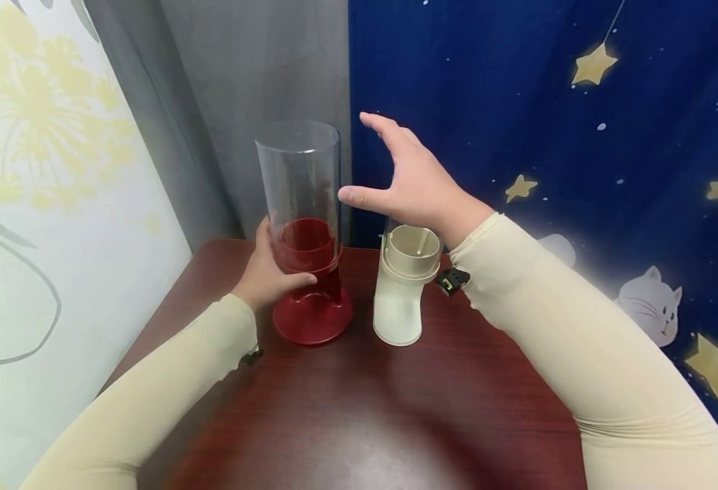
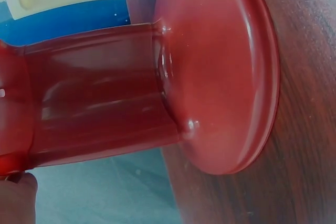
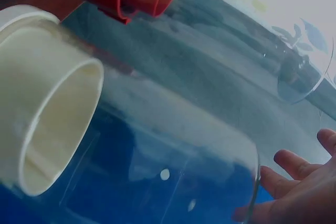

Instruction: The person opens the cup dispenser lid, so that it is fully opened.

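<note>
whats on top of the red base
A clear tube stands upright in the red base, open at the top. The left hand grips the base, covering its left side.

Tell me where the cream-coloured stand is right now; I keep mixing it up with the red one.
In the head view the cream stand is on the dark wooden table, just right of the red stand that the left hand grips, and below the open right hand.

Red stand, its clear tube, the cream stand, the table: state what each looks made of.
Red stand: glossy moulded plastic, soft highlights.
Clear tube: transparent plastic or glass; the curtain shows through.
Cream stand: matte, slightly translucent plastic.
Table: dark reddish wood or veneer, polished, visible grain.
</note>
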Available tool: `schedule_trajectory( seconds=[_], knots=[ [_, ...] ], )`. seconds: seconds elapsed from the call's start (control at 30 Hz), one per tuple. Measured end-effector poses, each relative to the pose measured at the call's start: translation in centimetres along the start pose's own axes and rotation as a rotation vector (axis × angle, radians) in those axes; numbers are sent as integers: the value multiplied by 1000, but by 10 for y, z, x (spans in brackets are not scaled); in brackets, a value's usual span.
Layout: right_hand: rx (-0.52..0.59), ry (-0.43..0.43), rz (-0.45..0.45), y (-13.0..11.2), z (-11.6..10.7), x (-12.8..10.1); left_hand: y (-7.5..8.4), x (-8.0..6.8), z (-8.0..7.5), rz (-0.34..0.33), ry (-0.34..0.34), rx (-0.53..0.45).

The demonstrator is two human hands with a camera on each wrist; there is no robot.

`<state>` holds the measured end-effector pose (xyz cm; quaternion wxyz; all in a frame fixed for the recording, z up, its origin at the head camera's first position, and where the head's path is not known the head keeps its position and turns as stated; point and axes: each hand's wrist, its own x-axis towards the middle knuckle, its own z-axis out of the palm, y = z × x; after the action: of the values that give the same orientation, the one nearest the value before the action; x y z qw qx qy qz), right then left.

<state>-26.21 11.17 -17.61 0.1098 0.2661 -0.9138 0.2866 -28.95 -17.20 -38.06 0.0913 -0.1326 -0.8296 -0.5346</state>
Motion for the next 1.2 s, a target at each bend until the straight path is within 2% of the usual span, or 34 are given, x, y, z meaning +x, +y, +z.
schedule_trajectory(
  seconds=[0.2,0.7,0.9,1.2],
  knots=[
    [-14,-26,11,-10,7,13,-1,2,4,28,10,-32],
    [93,-63,42,-24,26,37,1,-4,5,-36,6,-13],
    [248,-26,42,-29,36,42,-1,-1,4,-25,10,-3],
    [486,80,45,-25,62,48,-1,-1,4,-17,2,15]
  ],
)
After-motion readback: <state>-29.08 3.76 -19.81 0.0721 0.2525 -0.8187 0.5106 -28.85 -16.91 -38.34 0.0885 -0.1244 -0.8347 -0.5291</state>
